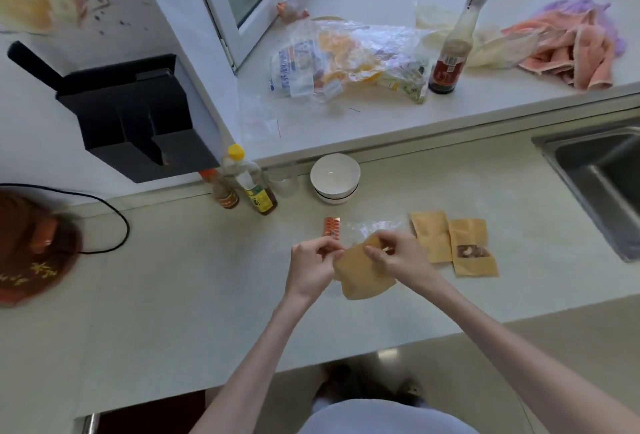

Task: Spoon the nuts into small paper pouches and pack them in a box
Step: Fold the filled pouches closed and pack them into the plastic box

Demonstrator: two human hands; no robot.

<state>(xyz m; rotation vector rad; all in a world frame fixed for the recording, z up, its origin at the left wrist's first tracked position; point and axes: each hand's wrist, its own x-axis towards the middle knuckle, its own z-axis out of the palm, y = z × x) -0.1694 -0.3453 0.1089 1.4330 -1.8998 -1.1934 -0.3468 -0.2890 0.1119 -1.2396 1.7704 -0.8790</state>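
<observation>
- Pouch [363, 272] of brown paper sits between the two hands, just above the table [173, 295] near its front edge, its long axis running from the hands down toward the person, mouth end up at the fingers.
- Left hand [313, 265] pinches the pouch's top left corner with curled fingers; right hand [398, 257] pinches the top right edge, so both hands grip the same mouth from opposite sides, equally near.
- Judging from this, the mouth is being pulled open or pressed closed; which one I cannot tell, and no spoon is clearly visible.
- Clear plastic bag [367, 227] with an orange header lies just beyond the hands, touching or nearly touching the pouch's upper end.
- Two more pouches [453, 243] lie flat just to the right, overlapping; the nearer one shows dark contents through a small window.
- White bowl [335, 177] stands farther back against the raised ledge, with oil bottles [247, 184] to its left.
- Sink [602, 177] is well apart at the right; no box is in view.
</observation>
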